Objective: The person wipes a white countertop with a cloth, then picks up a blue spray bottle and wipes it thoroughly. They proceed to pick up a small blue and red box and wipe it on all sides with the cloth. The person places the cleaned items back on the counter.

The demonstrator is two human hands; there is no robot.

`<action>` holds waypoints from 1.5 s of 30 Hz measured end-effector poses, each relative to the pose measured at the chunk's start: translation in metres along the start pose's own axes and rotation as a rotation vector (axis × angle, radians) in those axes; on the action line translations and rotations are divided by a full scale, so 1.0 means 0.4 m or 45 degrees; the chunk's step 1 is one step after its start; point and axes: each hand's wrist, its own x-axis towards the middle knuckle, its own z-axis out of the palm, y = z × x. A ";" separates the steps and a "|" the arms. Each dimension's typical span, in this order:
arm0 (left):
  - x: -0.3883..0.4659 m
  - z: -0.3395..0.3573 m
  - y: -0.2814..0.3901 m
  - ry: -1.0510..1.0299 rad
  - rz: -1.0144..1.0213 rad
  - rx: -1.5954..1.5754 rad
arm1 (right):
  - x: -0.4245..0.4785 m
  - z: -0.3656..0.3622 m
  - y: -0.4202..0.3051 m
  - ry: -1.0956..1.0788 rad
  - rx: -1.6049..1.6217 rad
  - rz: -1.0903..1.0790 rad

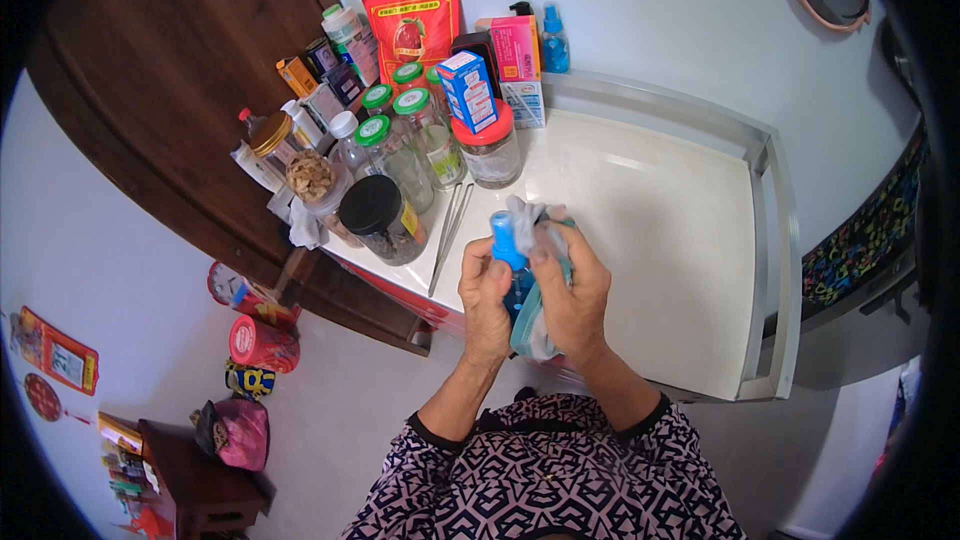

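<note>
A blue spray bottle [507,241] with a blue cap stands nearly upright between my hands, above the front edge of the white tabletop [645,240]. My left hand [484,307] is wrapped around its body. In my right hand [574,289] is a pale cloth with a green edge [534,330], bunched against the bottle's right side. Part of the cloth sticks up beside the cap. Cloth and fingers hide much of the bottle's body. A pair of metal tongs [448,240] lies on the tabletop to the left of my left hand.
Green-lidded glass jars [386,150], a black-lidded jar [382,221] and a red-lidded jar [489,150] crowd the table's left part. A blue box [470,92] rests on the red lid. Behind stands another blue spray bottle [555,41]. A metal rail [780,255] borders the right side.
</note>
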 end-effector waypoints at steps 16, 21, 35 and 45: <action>0.010 0.023 0.014 0.079 0.010 0.031 | -0.016 0.013 0.037 0.028 -0.408 -0.459; 0.025 0.011 0.011 0.062 -0.071 -0.051 | -0.022 0.010 0.033 0.047 -0.569 -0.777; 0.071 -0.005 0.028 0.001 0.029 -0.076 | -0.030 0.015 0.054 -0.253 -0.364 -0.339; 0.078 -0.004 0.034 0.050 -0.064 -0.028 | -0.068 0.012 0.067 -0.229 -0.350 -0.124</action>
